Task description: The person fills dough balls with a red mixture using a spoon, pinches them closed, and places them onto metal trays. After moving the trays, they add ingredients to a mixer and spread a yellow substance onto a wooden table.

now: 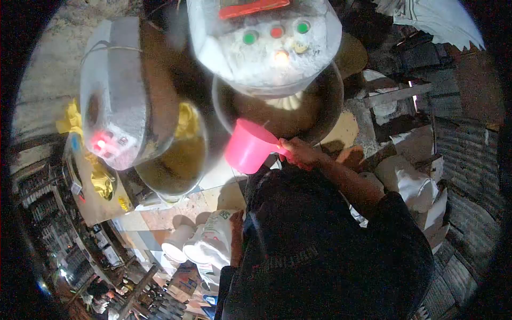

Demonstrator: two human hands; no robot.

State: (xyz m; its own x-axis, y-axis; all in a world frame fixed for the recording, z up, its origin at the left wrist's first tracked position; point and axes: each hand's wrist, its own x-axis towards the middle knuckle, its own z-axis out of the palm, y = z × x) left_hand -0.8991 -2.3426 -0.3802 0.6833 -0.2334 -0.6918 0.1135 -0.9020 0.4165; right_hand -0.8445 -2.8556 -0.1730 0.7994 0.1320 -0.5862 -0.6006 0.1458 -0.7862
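My right hand (302, 152) grips the handle of a pink plastic dipper (247, 147), fingers wrapped round it. The dipper overlaps the near rim of a large metal mixer bowl (223, 104); its contents are out of sight. Pale dough-like material (288, 101) shows under the mixer head (266, 58), which carries green and red buttons and a glowing light. My left hand (237, 226) hangs low by my side, close to a white printed sack (214, 237). Its fingers are mostly hidden by my dark shirt.
A second mixer (114, 90) with a lit red switch stands left, over another bowl (181, 165). A wooden board (96, 200) with yellow plastic lies beyond it. White buckets (178, 242) stand on the tiled floor. White sacks (408, 181) line the right, near corrugated metal sheets (469, 117).
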